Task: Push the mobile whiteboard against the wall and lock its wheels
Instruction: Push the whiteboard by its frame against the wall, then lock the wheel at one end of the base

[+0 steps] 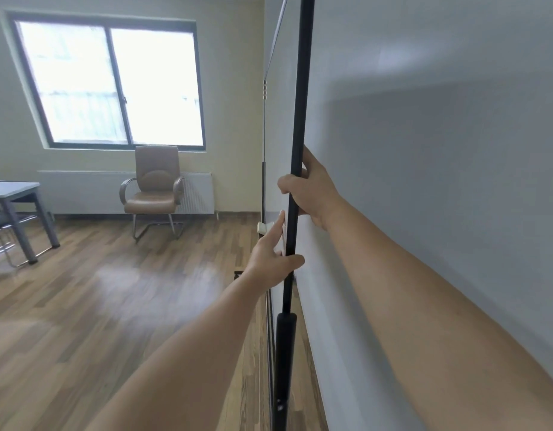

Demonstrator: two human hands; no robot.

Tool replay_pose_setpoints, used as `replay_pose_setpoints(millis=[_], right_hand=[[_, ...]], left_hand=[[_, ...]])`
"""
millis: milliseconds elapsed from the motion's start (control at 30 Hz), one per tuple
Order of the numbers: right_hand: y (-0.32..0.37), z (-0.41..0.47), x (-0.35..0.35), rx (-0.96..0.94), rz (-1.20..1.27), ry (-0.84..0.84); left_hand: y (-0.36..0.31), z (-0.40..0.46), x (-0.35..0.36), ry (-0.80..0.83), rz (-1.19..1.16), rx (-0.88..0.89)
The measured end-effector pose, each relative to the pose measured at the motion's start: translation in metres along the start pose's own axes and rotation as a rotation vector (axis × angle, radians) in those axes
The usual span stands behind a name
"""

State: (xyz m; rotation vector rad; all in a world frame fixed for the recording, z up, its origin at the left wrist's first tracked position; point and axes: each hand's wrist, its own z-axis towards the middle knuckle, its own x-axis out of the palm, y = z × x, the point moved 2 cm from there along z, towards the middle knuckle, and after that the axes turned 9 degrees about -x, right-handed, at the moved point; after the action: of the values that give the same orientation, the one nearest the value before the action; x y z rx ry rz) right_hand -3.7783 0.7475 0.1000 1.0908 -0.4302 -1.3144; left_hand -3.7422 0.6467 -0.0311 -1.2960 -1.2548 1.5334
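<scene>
The mobile whiteboard stands edge-on in front of me, its black upright post running from top to bottom of the view. Its thin white panel lies close beside the pale wall on the right. My right hand is wrapped around the post at mid height. Lower down, my left hand holds the same post, thumb hooked across it and fingers stretched up along the board's edge near a white clip. The wheels are out of view.
A brown cantilever armchair stands under a large window on the far wall, with a radiator behind it. A grey desk sits at the left. The wood floor spreads between.
</scene>
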Motion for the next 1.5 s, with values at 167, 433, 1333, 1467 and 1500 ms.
replay_pose_setpoints(millis=[167,433,1333,1467,1500], right_hand=[[-0.015,0.024,0.004,-0.017,0.019,-0.004],[-0.027,0.040,0.008,-0.062,0.047,-0.018],[-0.138,-0.157,0.213,0.079,-0.239,-0.043],[-0.216,-0.194,0.261,0.272,-0.177,0.108],[-0.236,-0.202,0.270,0.317,-0.153,0.126]], left_hand=[[0.004,0.026,-0.004,-0.035,-0.003,-0.030],[0.005,0.038,-0.005,-0.039,0.013,-0.066],[0.218,-0.091,-0.111,-0.298,-0.007,-0.317],[0.303,-0.092,-0.105,-0.328,-0.014,-0.431],[0.325,-0.090,-0.104,-0.340,-0.025,-0.458]])
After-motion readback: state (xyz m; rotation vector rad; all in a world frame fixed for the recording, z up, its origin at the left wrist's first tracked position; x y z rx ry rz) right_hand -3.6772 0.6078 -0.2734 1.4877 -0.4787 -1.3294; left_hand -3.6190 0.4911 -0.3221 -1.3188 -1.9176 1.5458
